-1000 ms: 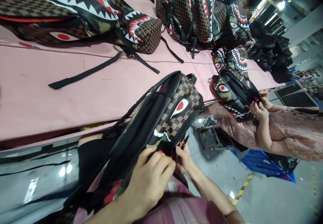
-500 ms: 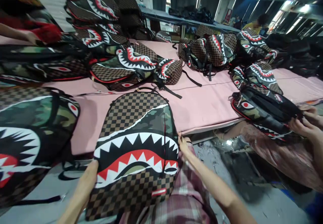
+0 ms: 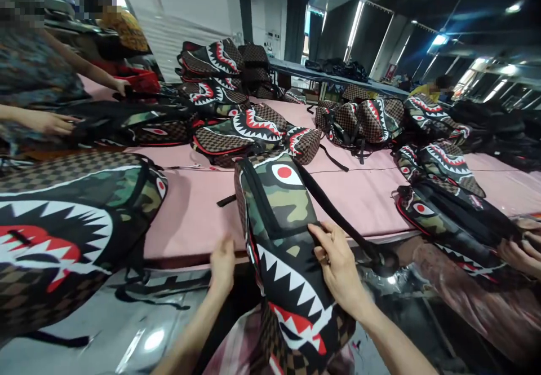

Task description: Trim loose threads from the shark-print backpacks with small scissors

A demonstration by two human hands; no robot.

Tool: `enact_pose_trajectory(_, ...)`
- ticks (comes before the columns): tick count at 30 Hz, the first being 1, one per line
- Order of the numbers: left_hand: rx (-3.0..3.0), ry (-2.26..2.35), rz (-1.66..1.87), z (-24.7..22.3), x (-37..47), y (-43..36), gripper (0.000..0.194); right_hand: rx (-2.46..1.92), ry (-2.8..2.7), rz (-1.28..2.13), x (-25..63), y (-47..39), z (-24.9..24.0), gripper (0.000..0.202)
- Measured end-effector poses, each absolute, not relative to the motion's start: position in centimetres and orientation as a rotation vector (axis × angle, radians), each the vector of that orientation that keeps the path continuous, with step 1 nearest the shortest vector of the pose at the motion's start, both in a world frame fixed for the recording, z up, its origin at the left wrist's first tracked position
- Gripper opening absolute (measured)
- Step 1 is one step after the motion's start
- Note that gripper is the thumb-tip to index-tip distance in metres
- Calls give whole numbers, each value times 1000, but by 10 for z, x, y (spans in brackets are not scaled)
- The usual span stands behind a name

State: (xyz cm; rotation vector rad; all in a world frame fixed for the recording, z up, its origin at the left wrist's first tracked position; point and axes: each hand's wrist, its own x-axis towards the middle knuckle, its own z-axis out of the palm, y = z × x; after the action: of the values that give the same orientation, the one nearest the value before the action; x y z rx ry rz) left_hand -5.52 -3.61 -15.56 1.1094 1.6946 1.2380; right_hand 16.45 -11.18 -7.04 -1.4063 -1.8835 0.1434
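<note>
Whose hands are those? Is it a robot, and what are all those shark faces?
No robot here! A person wears a camera on their head, looking forward and down, so you see what is in front of them. The sharks are pictures on bags. The right hand is on a tilted bag at the table's edge; the left hand is beside it, a bit blurry. More bags lie on the pink table. The hands at the sides belong to other people.
</note>
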Motion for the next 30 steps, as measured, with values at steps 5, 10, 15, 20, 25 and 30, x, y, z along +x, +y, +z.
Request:
enact_pose_trajectory(5,2527,1131,1338,-67,-58,-12,42,-1376,-2039,-76,133,-133,-94,53)
enact_pose_trajectory(10,3020,727,309,-44,-32,-19,70,-1261,-2280,-267,127,-128,-78,36)
enact_pose_trajectory(15,3056,700,227,-59,-33,-34,82,-1377,-2767,68,125,-108,-54,28)
enact_pose_trajectory(20,3044,687,204,-59,-33,-42,77,-1445,-2963,611,117,-88,-29,24)
enact_pose_trajectory(25,3053,698,310,-68,-28,-43,60,-1507,-2847,745,123,-91,-38,11)
enact_pose_trajectory(30,3106,691,404,-85,-20,-47,56,-1354,-2641,866,134,-107,-58,12)
